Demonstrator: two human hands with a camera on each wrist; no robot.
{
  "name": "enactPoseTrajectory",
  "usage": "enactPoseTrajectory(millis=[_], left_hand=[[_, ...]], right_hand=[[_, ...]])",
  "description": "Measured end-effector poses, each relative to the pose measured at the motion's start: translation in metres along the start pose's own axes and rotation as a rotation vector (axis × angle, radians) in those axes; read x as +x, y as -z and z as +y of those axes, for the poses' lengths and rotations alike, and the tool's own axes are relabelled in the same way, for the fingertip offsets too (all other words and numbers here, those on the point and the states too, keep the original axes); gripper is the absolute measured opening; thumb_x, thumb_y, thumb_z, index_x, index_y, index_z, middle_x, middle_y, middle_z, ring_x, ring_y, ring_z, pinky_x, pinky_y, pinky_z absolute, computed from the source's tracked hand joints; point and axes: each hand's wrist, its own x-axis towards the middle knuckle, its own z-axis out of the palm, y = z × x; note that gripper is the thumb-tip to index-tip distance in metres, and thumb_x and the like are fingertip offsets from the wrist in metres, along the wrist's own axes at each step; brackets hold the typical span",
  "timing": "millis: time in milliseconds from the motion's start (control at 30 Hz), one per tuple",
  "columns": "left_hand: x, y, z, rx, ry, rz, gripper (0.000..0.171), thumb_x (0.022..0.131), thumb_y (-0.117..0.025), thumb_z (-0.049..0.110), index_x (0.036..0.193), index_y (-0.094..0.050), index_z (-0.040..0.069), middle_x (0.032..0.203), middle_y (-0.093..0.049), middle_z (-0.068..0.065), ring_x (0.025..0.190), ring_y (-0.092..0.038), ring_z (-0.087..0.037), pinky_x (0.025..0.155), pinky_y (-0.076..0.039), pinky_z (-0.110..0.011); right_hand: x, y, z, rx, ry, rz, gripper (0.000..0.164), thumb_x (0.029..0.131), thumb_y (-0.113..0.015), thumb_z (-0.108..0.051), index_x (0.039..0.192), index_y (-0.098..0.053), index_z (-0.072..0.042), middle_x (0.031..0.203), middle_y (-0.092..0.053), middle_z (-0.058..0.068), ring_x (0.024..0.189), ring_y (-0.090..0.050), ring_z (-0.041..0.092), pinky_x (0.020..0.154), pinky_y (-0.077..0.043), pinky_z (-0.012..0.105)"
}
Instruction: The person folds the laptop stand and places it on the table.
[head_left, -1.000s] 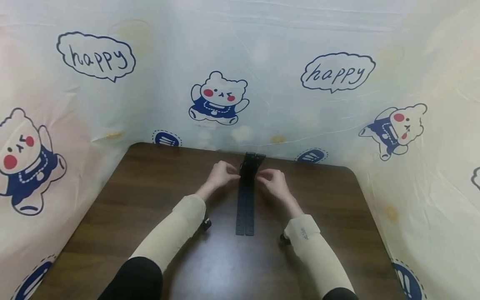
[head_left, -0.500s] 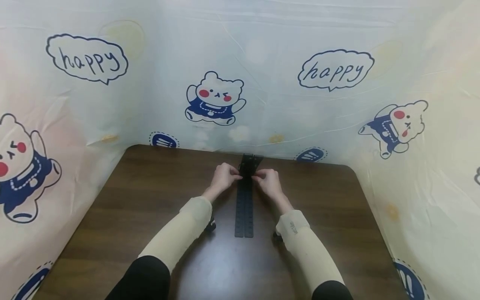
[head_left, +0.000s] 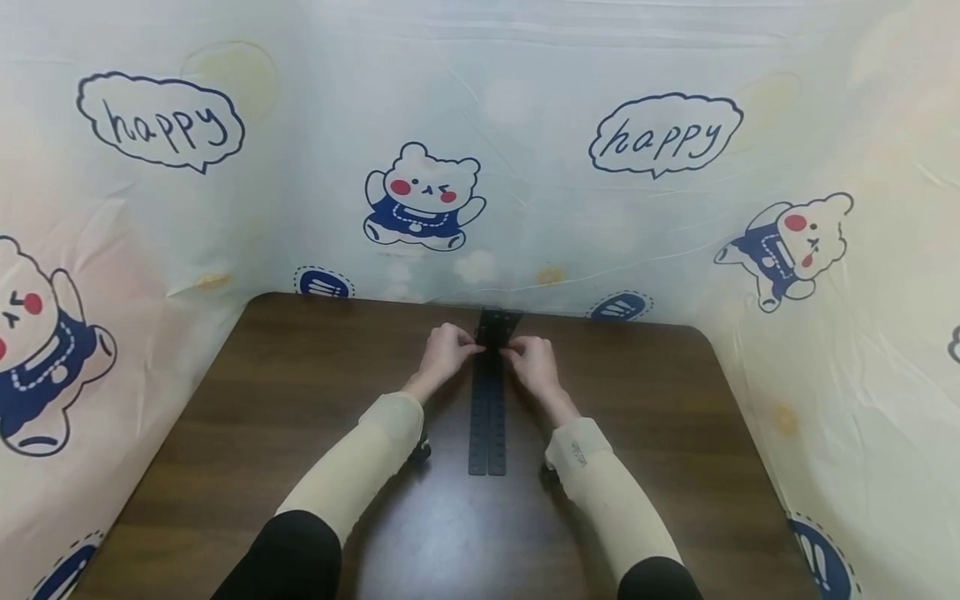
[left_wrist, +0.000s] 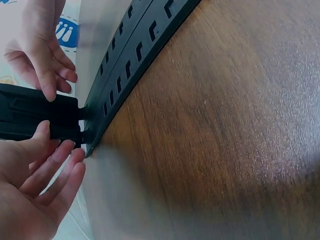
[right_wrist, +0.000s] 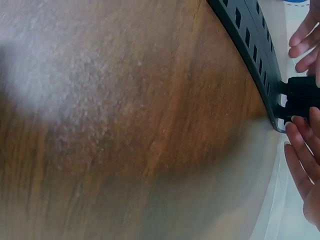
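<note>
A black folding stand has two long slotted strips (head_left: 477,425) lying side by side on the table, with an upright flap (head_left: 495,329) joined at their far end. My left hand (head_left: 445,350) pinches the flap's left edge, thumb on the near face and fingers behind. From the other side my right hand (head_left: 532,362) pinches the right edge. In the left wrist view the flap (left_wrist: 35,112) sits between my left hand (left_wrist: 30,190) below and my right hand (left_wrist: 37,50) above, at the small hinge lugs. The right wrist view cuts off most of both hands.
The brown wooden table (head_left: 315,400) has rounded far corners. Behind and beside it hangs a pale cloth (head_left: 540,242) printed with bears and the word "happy". The stand's far end is close to the table's back edge.
My right hand has moved in to the left and closed onto the flap. My left hand has shifted slightly right. The view has shifted slightly; the strips stay on the table.
</note>
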Motion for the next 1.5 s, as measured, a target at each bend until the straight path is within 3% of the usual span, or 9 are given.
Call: enactPoseTrajectory(millis=[267, 433, 567, 900, 1100, 1233, 1367, 1433, 1500], left_hand=[[0.001, 0.001, -0.003, 0.029, -0.026, 0.001, 0.015, 0.101, -0.082, 0.021, 0.107, -0.087, 0.008, 0.106, -0.086, -0.011, 0.091, -0.079, -0.023, 0.078, -0.063, -0.038], [0.002, 0.002, -0.004, 0.158, -0.119, -0.004, 0.021, 0.105, -0.077, 0.022, 0.120, -0.084, 0.009, 0.117, -0.085, -0.011, 0.106, -0.081, -0.026, 0.095, -0.066, -0.047], [0.002, 0.003, -0.002, 0.235, -0.175, 0.000, 0.019, 0.106, -0.075, 0.020, 0.117, -0.085, 0.010, 0.112, -0.086, -0.010, 0.103, -0.081, -0.027, 0.096, -0.066, -0.047], [-0.002, 0.003, 0.003, 0.084, -0.068, 0.007, 0.019, 0.104, -0.077, 0.016, 0.116, -0.085, 0.004, 0.113, -0.085, -0.016, 0.096, -0.080, -0.026, 0.087, -0.067, -0.042], [-0.009, 0.001, 0.008, 0.042, -0.044, 0.012, 0.023, 0.108, -0.072, 0.018, 0.123, -0.083, 0.004, 0.116, -0.084, -0.016, 0.085, -0.075, -0.021, 0.078, -0.062, -0.038], [-0.016, 0.000, 0.013, 0.051, -0.084, -0.018, 0.029, 0.114, -0.062, 0.019, 0.130, -0.079, 0.001, 0.094, -0.082, -0.015, 0.063, -0.061, -0.017, 0.060, -0.050, -0.029], [-0.023, 0.000, 0.018, 0.043, -0.109, -0.072, 0.040, 0.118, -0.052, 0.027, 0.139, -0.072, -0.001, 0.074, -0.069, -0.016, 0.053, -0.055, -0.023, 0.051, -0.043, -0.031], [-0.027, 0.001, 0.020, 0.026, -0.097, -0.099, 0.051, 0.118, -0.050, 0.037, 0.148, -0.065, -0.002, 0.085, -0.074, -0.020, 0.064, -0.068, -0.030, 0.057, -0.053, -0.037], [-0.031, 0.002, 0.021, -0.025, -0.066, -0.125, 0.065, 0.117, -0.048, 0.048, 0.156, -0.056, -0.003, 0.111, -0.079, -0.028, 0.091, -0.079, -0.039, 0.077, -0.064, -0.048]], right_hand=[[0.000, -0.001, 0.000, -0.143, 0.063, 0.043, 0.013, 0.106, -0.075, -0.015, 0.109, -0.084, -0.008, 0.102, -0.085, 0.010, 0.085, -0.076, 0.023, 0.080, -0.065, 0.041], [0.002, 0.002, -0.001, -0.274, 0.161, 0.077, 0.012, 0.106, -0.075, -0.015, 0.114, -0.082, -0.010, 0.108, -0.084, 0.011, 0.100, -0.080, 0.028, 0.091, -0.066, 0.045], [0.002, 0.002, -0.003, -0.287, 0.187, 0.070, 0.011, 0.106, -0.074, -0.014, 0.111, -0.083, -0.009, 0.105, -0.085, 0.011, 0.098, -0.080, 0.029, 0.090, -0.066, 0.046], [-0.001, -0.008, 0.002, 0.024, 0.048, 0.100, 0.017, 0.108, -0.071, -0.012, 0.116, -0.085, -0.008, 0.110, -0.086, 0.014, 0.090, -0.078, 0.025, 0.085, -0.066, 0.045], [-0.007, -0.008, 0.000, 0.101, 0.029, 0.127, 0.022, 0.109, -0.069, -0.014, 0.124, -0.082, -0.003, 0.121, -0.084, 0.018, 0.097, -0.081, 0.027, 0.086, -0.067, 0.043], [-0.008, -0.013, 0.009, 0.216, 0.028, 0.113, 0.029, 0.113, -0.064, -0.021, 0.128, -0.080, -0.003, 0.104, -0.085, 0.015, 0.080, -0.073, 0.019, 0.070, -0.058, 0.034], [0.001, -0.025, 0.031, 0.346, -0.018, 0.030, 0.053, 0.118, -0.049, -0.045, 0.101, -0.081, -0.005, 0.068, -0.061, 0.003, 0.059, -0.047, 0.018, 0.056, -0.038, 0.036], [0.009, -0.036, 0.047, 0.378, -0.043, -0.001, 0.062, 0.118, -0.040, -0.053, 0.083, -0.071, -0.012, 0.063, -0.048, -0.003, 0.056, -0.041, 0.016, 0.054, -0.033, 0.035], [0.010, -0.039, 0.046, 0.435, -0.071, -0.035, 0.061, 0.117, -0.036, -0.058, 0.076, -0.060, -0.020, 0.064, -0.046, -0.006, 0.057, -0.040, 0.016, 0.056, -0.033, 0.035]])
